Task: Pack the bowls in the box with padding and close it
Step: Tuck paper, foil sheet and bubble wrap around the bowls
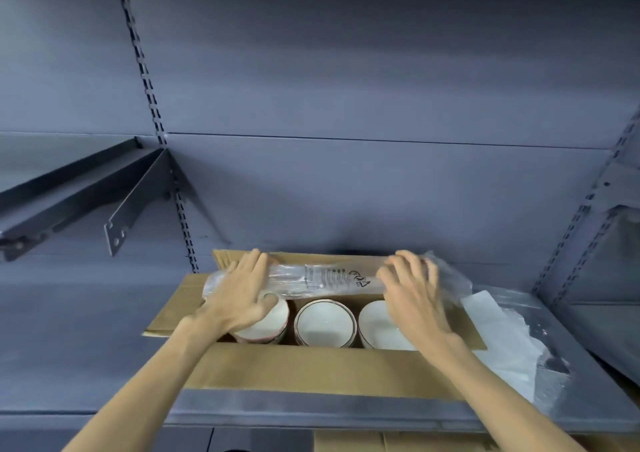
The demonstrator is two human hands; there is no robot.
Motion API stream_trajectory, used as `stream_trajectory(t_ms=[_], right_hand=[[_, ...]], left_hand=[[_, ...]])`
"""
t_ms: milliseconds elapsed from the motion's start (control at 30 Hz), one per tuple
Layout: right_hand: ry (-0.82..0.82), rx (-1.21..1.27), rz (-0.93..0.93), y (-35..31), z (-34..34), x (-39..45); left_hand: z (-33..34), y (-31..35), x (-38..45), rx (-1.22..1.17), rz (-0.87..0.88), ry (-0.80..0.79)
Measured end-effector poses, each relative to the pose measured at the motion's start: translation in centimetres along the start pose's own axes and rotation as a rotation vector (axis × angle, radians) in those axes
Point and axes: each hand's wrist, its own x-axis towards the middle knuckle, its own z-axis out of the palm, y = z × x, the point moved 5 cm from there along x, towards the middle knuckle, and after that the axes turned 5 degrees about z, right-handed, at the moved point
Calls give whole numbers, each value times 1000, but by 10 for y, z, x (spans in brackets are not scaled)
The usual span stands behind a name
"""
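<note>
Two hands work over one open cardboard box [311, 368]. The left hand [242, 295] lies palm down on the left end of a roll of clear plastic padding [325, 278], its fingers straight and spread across the film and its thumb reaching down to the rim of the nearest bowl. The right hand [412, 288] rests on the right end of the same roll with fingers bent over the top of it; whether they actually clamp the film or only press on it cannot be told, since that hand is slightly blurred. The roll lies crosswise along the far side of the box, above the back flap, and carries one patch of small black print near its middle.

Three white bowls sit in a row inside the box, just beside one another: the left bowl [263, 323], partly covered by the left hand, the middle bowl [325, 323], fully visible with a dark line around its rim, and the right bowl [377, 323], partly hidden by the right wrist. Each looks like the top of a stack, though the number beneath cannot be counted.

The box flaps stand open on all sides. The box sits on a grey metal shelf [277, 413]. To its right lies a loose heap of white and clear wrapping [502, 333]. One bare shelf bracket [135, 202] juts from the back panel at upper left.
</note>
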Motion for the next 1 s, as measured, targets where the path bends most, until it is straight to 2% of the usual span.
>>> stream_trajectory(t_ms=[100,167,267,367,467,633,800,900,1000], right_hand=[[-89,19,-156,-3,21,-10],[-144,27,-215,1,33,-14],[-232,73,-216,12,46,-13],[-297,88,-221,15,57,-8],[-252,54,-149,18,66,1],[-162,-50,-57,8,71,10],[-216,65,42,7,79,10],[-234,107,56,6,82,7],[-264,110,108,7,84,1]], left_hand=[[1,-17,-1,71,72,51],[8,-29,0,96,15,35],[20,-43,-1,57,-141,2],[29,-48,0,131,-69,45],[33,-58,-1,343,-119,41],[39,-71,3,225,-258,15],[43,-72,4,176,-283,97],[46,-71,1,141,-239,169],[57,-73,-4,174,-284,83]])
